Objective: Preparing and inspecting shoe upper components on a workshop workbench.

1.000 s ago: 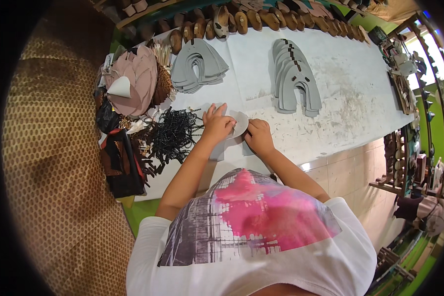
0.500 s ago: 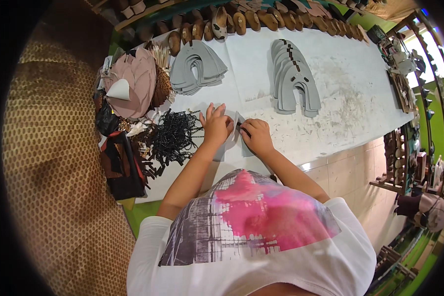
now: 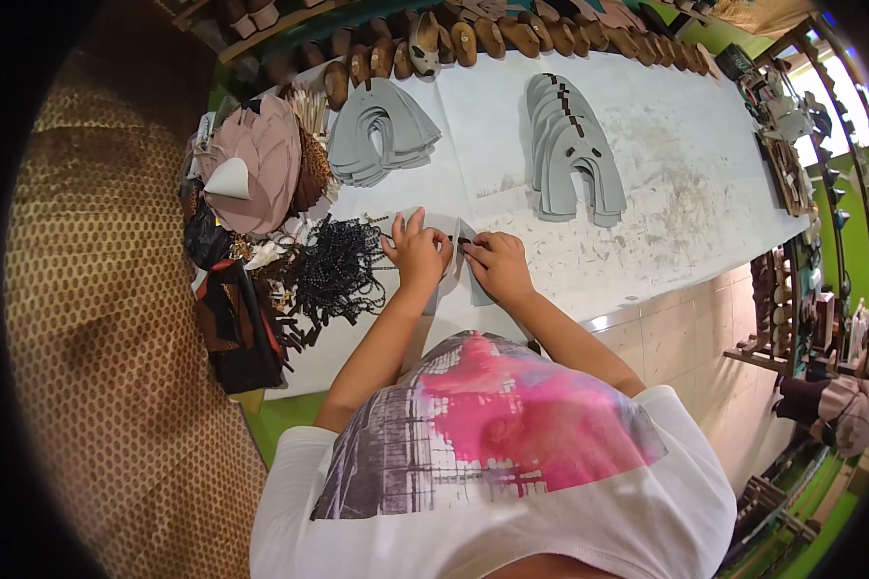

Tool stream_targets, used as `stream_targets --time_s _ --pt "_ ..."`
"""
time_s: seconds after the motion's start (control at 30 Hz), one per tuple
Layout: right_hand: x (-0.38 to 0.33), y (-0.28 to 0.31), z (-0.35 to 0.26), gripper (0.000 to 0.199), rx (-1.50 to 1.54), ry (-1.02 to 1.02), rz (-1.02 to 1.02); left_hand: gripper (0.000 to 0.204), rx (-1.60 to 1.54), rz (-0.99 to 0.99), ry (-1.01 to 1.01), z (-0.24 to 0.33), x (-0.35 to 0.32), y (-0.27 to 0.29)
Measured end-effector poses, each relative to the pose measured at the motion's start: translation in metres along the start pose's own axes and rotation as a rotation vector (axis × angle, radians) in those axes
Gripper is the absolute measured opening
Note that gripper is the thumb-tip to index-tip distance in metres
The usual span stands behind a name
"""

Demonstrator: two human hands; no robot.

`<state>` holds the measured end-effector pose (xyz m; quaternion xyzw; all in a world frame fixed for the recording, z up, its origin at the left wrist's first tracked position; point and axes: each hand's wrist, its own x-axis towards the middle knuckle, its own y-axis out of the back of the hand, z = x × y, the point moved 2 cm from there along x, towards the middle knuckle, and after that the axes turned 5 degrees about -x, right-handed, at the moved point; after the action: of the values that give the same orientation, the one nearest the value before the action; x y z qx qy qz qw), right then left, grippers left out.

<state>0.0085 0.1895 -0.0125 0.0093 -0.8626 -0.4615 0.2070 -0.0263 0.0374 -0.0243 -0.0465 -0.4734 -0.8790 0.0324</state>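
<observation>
both hands sit together at the near edge of the white table (image 3: 705, 193), working one grey cut piece (image 3: 475, 280). left hand (image 3: 417, 253) lies on top of the piece, fingers (image 3: 407, 226) spread a little and pressing it flat. right hand (image 3: 497, 265) has its fingers drawn together, pinched on the piece's edge close to the left hand; can't tell what exactly is between the tips, something small and dark there.

change vs a second ago: the piece lay flatter and more open under the palms, rounded edge showing between the hands. now the hands have closed in toward each other and the piece looks folded or bunched between them, less of it visible. reads as going from laying it out to fine work on one spot.

just left of the left hand: a tangle of black beaded cord (image 3: 333, 275), with dark bags (image 3: 237, 323) beyond it at the table's left end. further out, a pink-brown stack of cut leather (image 3: 256, 164) with a white cone-shaped bit on it, then a fan of grey cut pieces (image 3: 381, 135). further right, a second grey stack with dark notches (image 3: 574, 154). along the far edge, a row of brown shoe lasts (image 3: 492, 37).
</observation>
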Motion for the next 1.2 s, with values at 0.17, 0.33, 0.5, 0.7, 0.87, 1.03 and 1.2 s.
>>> stream_targets --time_s 0.17,0.33,0.5,0.7,0.87,1.03,1.2 --pt "0.0 -0.001 0.0 0.016 0.005 -0.013 -0.008 0.009 0.012 -0.033 0.026 0.002 0.005 0.006" --pt "0.0 -0.002 -0.001 0.017 -0.006 -0.01 -0.013 0.009 0.088 -0.093 0.01 0.004 0.01 0.011" --pt "0.001 -0.001 -0.002 0.018 -0.025 -0.011 -0.013 0.008 0.062 -0.104 -0.013 -0.003 0.013 0.011" --pt "0.001 0.0 -0.003 0.019 -0.038 -0.002 -0.041 0.015 0.029 -0.111 -0.005 -0.013 0.016 0.006" --pt "0.0 0.0 -0.003 0.019 -0.047 -0.008 -0.048 0.041 -0.342 -0.194 0.108 -0.013 0.021 0.012" --pt "0.0 0.001 -0.001 0.019 -0.052 -0.004 -0.037 0.045 -0.077 -0.575 0.152 0.006 0.024 0.019" --pt "0.002 -0.001 -0.006 0.018 -0.039 -0.005 -0.032 0.046 -0.195 -0.489 0.163 -0.021 0.028 0.005"
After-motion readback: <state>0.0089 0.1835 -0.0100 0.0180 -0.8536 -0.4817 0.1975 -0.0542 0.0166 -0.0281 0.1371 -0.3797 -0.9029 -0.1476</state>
